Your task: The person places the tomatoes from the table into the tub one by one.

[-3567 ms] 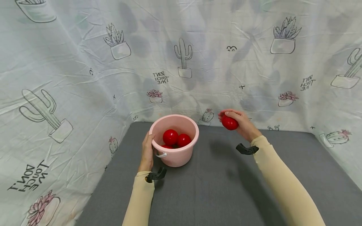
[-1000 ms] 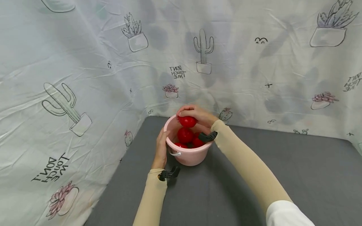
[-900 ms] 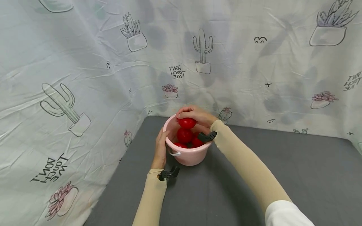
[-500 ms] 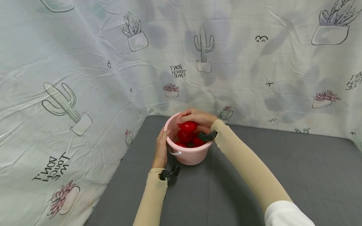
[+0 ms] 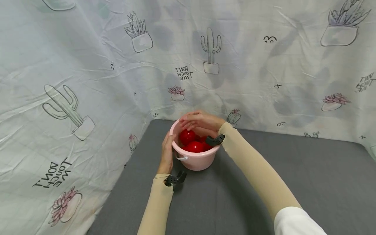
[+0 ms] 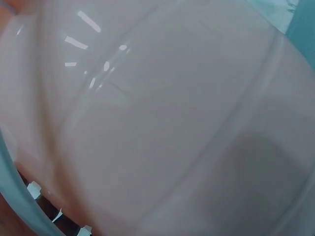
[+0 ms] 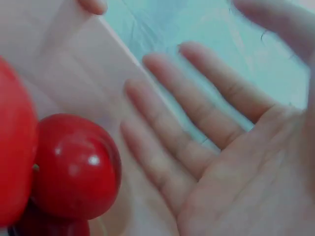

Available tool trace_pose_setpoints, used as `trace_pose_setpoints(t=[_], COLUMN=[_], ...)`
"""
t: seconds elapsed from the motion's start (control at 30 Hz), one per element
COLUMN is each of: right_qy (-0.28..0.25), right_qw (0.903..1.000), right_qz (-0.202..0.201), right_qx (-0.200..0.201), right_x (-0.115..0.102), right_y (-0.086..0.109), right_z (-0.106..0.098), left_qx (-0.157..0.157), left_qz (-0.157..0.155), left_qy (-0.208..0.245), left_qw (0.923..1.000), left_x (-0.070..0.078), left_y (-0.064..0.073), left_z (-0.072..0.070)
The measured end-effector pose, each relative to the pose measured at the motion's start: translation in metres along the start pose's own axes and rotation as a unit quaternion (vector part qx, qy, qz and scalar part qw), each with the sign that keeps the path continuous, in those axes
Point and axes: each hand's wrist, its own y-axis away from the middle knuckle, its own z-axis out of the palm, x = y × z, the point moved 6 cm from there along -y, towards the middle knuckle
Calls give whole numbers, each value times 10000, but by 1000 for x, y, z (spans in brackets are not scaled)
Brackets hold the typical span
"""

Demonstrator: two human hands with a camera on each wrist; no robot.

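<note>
A pink bucket point(image 5: 197, 162) with a white handle stands upright on the grey table. Inside lie several glossy red tomatoes point(image 5: 195, 147), one of them a round tomato point(image 5: 187, 137) near the left wall. My left hand point(image 5: 166, 156) holds the bucket's left side, its thumb at the rim. Above the bucket's far side, my right hand point(image 5: 202, 120) has its fingers extended and carries nothing. The right wrist view shows that palm bare, with the fingers spread apart from a tomato point(image 7: 78, 167). Only the bucket's pale wall point(image 6: 162, 113) fills the left wrist view.
A white curtain point(image 5: 246, 65) printed with cacti hangs behind the table and along its left side. The grey table point(image 5: 293, 163) extends to the right of the bucket. The bucket stands near the back edge.
My right hand has brought a tomato from the right to above the bucket, lowered it and let go. The tomato now lies among the others. My left hand keeps its hold.
</note>
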Motion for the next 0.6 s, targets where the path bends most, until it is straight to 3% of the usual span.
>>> trace_pose_setpoints(t=[0.13, 0.27, 0.37, 0.47, 0.53, 0.6], right_qy=[-1059, -1621, -1861, -1954, -1859, -1452], right_qw=[9941, 9849, 9782, 9729, 9715, 9713], right_qz=[-215, -562, -773, -878, -854, -785], right_qx=[54, 221, 493, 872, 1201, 1710], right_x=[-5, -12, -19, -24, -25, -25], right_y=[8, 21, 33, 45, 51, 58], right_z=[-11, -25, -43, -63, -75, -87], left_qx=[-361, -637, -314, 100, 141, -54], left_qz=[-97, -75, 249, 704, 1011, 1308], left_qy=[249, 391, 175, -528, -1077, -1699], left_qw=[9990, 9972, 9990, 9961, 9889, 9767], left_x=[-2, 8, 35, 73, 102, 128], left_y=[-6, -14, -28, -45, -54, -64], left_z=[0, -19, -42, -54, -46, -25])
